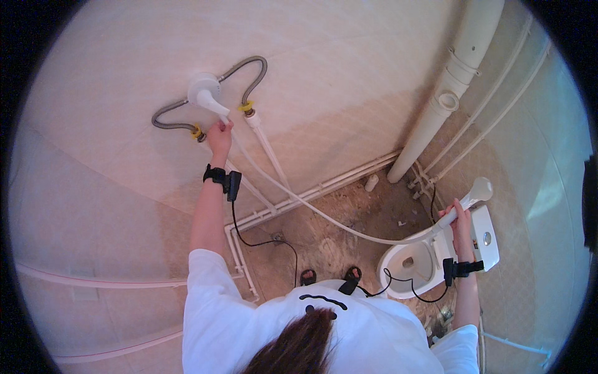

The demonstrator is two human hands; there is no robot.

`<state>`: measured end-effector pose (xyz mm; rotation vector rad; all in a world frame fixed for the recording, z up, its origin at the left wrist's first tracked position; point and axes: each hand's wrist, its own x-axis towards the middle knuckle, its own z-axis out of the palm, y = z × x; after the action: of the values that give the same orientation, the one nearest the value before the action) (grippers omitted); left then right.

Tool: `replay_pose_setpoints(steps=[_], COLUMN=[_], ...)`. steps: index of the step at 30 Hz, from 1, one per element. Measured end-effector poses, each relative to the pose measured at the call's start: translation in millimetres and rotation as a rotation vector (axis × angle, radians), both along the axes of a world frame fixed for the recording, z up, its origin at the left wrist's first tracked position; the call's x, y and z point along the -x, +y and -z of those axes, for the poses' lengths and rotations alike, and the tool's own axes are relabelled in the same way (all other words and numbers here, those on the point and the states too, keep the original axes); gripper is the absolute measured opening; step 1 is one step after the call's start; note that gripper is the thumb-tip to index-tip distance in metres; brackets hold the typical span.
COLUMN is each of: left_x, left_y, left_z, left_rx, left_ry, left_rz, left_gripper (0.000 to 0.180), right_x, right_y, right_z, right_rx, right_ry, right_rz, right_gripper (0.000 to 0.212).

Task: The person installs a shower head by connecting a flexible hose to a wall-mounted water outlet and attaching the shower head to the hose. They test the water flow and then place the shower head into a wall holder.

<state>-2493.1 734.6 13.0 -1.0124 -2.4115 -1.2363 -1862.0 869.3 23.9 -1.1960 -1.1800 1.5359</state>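
On the wall at the upper left sits a white shower mixer with a round body and a spout or handle slanting down. My left hand is closed at the lower tip of that part, pinching the upper end of a white shower hose. The fingers hide how the hose end meets the mixer. From there the hose sags across the room to a white shower head, whose handle my right hand grips above the toilet.
Two braided hoses run from the mixer to wall pipes with yellow fittings. A white toilet stands on the right. A thick drain pipe rises in the corner. Thin black cables hang from both wrist straps.
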Motion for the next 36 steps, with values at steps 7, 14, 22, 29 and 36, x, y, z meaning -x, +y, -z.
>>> replay_pose_setpoints(steps=[7,14,22,29,36], left_x=[11,-44,-67,-76,-66], left_y=[-3,0,0,7,10], left_z=[4,-5,-73,-77,-68], left_rx=[-0.046,-0.521,-0.783,-0.876,-0.794], left_ry=[-0.003,0.165,-0.456,-0.513,-0.460], left_rz=[0.045,-0.230,0.390,0.455,0.435], left_gripper=[0.022,0.037,0.029,0.022,0.019], right_x=[24,38,39,44,42], right_y=[6,0,4,4,13], right_z=[2,8,10,10,19], right_rx=[-0.045,-0.017,-0.032,-0.044,-0.060], right_ry=[-0.048,-0.003,-0.024,-0.036,-0.078], right_rz=[-0.050,-0.067,-0.077,-0.073,-0.071], right_gripper=[0.024,0.024,0.023,0.022,0.024])
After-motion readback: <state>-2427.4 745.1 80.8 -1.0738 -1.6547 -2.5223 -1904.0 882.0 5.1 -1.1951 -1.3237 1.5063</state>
